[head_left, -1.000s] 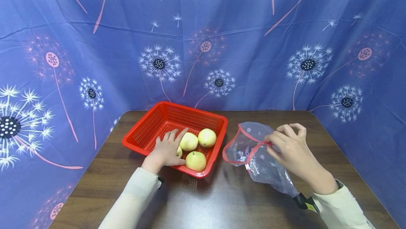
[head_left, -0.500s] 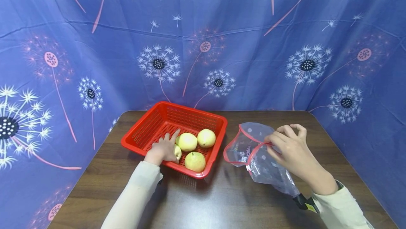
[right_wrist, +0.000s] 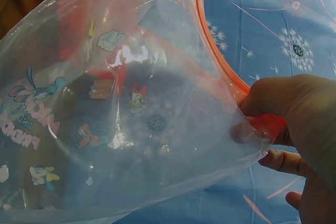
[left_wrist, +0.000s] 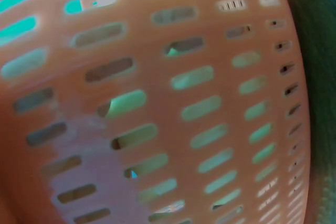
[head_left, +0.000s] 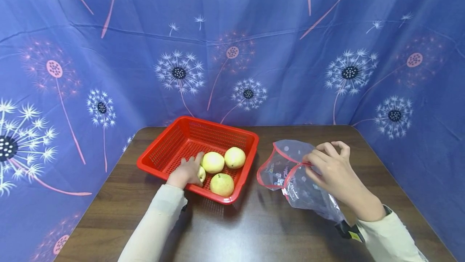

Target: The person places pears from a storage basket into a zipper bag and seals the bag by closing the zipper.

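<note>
A red perforated plastic basket (head_left: 156, 163) stands at the left middle of the table, with several pale yellow pears in its right part. My left hand (head_left: 184, 172) reaches over its near rim, fingers bent round the leftmost pear (head_left: 202, 174), which is partly hidden. Next to it lie another pear (head_left: 213, 162), a pear at the back right (head_left: 235, 158) and a speckled pear at the front (head_left: 222, 185). My right hand (head_left: 332, 169) pinches the red edge of a clear plastic bag (right_wrist: 105, 145) printed with cartoon figures; its mouth gapes toward the basket.
Brown wood-grain table (head_left: 232, 229) under everything. Behind and at both sides hangs a blue dandelion-print cloth (head_left: 232, 19). Basket wall slots (left_wrist: 199, 108) fill the left wrist view, so the left hand's grip is hidden there.
My left hand has shifted slightly left and its spread fingers have bent in round the leftmost pear. My right hand and the bag stay almost still.
</note>
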Available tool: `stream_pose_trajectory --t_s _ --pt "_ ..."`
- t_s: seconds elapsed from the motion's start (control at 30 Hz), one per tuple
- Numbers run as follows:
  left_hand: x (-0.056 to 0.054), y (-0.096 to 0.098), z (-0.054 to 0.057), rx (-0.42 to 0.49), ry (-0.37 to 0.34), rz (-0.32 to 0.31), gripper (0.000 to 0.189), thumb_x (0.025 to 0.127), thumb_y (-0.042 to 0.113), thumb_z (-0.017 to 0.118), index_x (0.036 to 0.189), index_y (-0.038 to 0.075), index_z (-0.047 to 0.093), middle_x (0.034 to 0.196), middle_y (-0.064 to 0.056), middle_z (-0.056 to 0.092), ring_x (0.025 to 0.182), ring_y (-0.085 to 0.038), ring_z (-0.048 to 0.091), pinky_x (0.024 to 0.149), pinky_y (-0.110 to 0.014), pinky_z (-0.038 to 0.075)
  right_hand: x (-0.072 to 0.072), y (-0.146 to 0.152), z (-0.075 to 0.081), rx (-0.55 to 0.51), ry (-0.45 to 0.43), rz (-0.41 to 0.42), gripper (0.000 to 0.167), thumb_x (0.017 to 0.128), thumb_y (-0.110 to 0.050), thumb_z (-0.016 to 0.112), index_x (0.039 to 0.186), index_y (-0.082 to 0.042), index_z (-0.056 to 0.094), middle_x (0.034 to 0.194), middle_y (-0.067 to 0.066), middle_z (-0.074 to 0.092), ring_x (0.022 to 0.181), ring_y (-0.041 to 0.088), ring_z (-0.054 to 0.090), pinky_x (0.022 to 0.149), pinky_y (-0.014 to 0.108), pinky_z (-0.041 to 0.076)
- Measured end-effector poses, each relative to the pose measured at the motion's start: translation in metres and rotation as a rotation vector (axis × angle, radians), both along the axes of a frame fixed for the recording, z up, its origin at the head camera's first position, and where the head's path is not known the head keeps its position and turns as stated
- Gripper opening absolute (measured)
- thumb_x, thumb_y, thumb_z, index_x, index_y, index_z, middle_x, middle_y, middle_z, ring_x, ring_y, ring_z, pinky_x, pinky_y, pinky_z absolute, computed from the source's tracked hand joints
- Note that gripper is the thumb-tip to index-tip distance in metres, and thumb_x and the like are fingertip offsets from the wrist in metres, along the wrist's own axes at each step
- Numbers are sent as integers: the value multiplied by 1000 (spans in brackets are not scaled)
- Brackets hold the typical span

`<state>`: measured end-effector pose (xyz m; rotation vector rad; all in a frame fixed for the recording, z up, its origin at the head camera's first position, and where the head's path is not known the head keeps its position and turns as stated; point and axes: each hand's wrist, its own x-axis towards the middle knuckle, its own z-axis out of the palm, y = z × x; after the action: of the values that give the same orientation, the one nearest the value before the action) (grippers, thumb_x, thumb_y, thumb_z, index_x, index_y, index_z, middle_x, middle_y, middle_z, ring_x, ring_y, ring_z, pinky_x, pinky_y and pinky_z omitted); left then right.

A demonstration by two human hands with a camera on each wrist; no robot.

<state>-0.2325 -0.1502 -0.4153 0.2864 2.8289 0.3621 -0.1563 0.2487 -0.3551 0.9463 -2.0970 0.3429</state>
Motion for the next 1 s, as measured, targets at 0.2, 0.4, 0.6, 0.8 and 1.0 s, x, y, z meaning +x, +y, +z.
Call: stream_pose_trajectory --t_s 0.2,0.4,0.6,0.8,1.0 --pt "0 -2 2 -63 91 -26 87 65 20 91 134 5 41 125 -25 49 111 -49 45 78 -59 49 -1 -1 0 6 1 -1 19 86 -19 48 84 -9 64 77 0 64 82 29 52 82 68 23" --pt "-1 -4 3 -104 172 -53 78 68 24 89 128 6 43 121 -24 48 106 -47 44 75 -57 49 -1 -1 0 1 -8 4 17 84 -18 50 84 -9 65 77 0 65 82 29 53 82 69 23" --pt "3 -2 13 -133 291 -83 80 66 29 90 129 7 46 124 -23 50 109 -47 46 74 -56 50 -2 -2 1 0 -12 3 15 83 -17 51 84 -10 64 77 -1 65 81 28 53 83 69 23" --pt "13 3 28 -114 420 -106 79 63 31 90 128 11 50 121 -19 52 111 -45 47 75 -55 50 -3 -2 1 -6 -16 5 14 83 -16 52 83 -11 64 78 -1 65 82 28 53 84 68 23" --pt "24 14 42 7 595 -182 73 62 32 88 124 12 55 115 -16 56 107 -41 49 72 -53 51 -3 -3 1 -4 -16 6 15 83 -17 51 84 -10 65 78 0 65 81 28 53 83 69 22"
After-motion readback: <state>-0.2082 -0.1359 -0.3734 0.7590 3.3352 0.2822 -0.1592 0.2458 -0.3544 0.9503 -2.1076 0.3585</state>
